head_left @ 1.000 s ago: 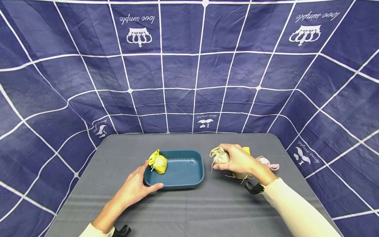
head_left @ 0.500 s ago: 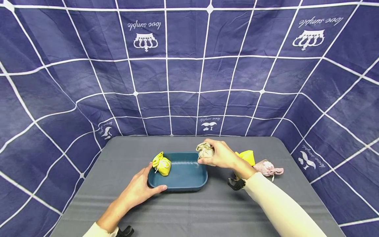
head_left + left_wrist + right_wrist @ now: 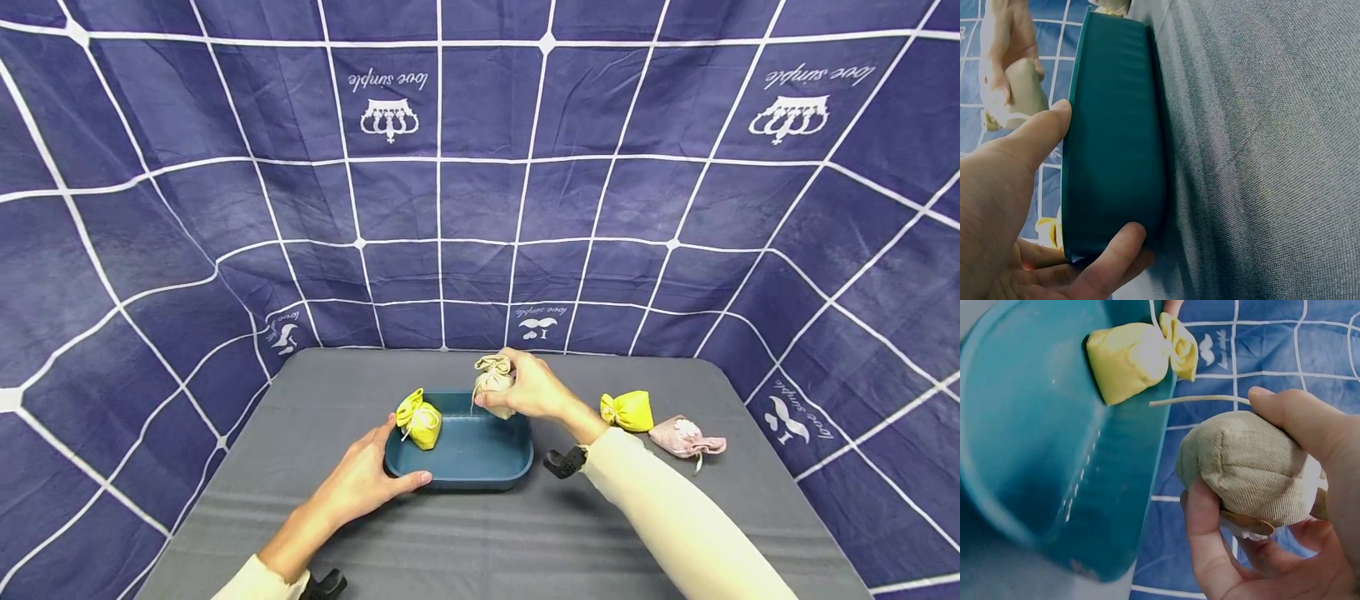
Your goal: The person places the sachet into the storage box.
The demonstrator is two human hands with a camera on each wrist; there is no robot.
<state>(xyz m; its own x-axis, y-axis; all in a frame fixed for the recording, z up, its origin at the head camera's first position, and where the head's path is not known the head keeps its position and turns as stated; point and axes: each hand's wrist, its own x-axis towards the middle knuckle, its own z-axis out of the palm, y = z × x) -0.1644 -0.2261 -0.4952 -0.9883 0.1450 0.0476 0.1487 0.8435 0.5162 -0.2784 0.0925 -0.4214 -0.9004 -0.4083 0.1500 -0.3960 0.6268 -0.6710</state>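
Note:
A teal tray (image 3: 517,471) (image 3: 1116,144) (image 3: 1029,450) sits mid-table with a yellow drawstring pouch (image 3: 419,419) (image 3: 1138,356) in its left end. My left hand (image 3: 371,475) (image 3: 1029,206) grips the tray's near-left corner, thumb along the front wall. My right hand (image 3: 525,387) (image 3: 1272,506) holds a beige drawstring pouch (image 3: 492,379) (image 3: 1254,465) in the air above the tray's far right part. A second yellow pouch (image 3: 628,410) and a pink pouch (image 3: 684,437) lie on the table to the right.
The grey table (image 3: 480,533) is walled on three sides by a navy cloth (image 3: 480,183) with a white grid. Bare table lies in front of the tray and at the left.
My right hand has carried the beige pouch leftward from beside the tray to above it, uncovering the yellow pouch on the right. The left hand stays on the tray.

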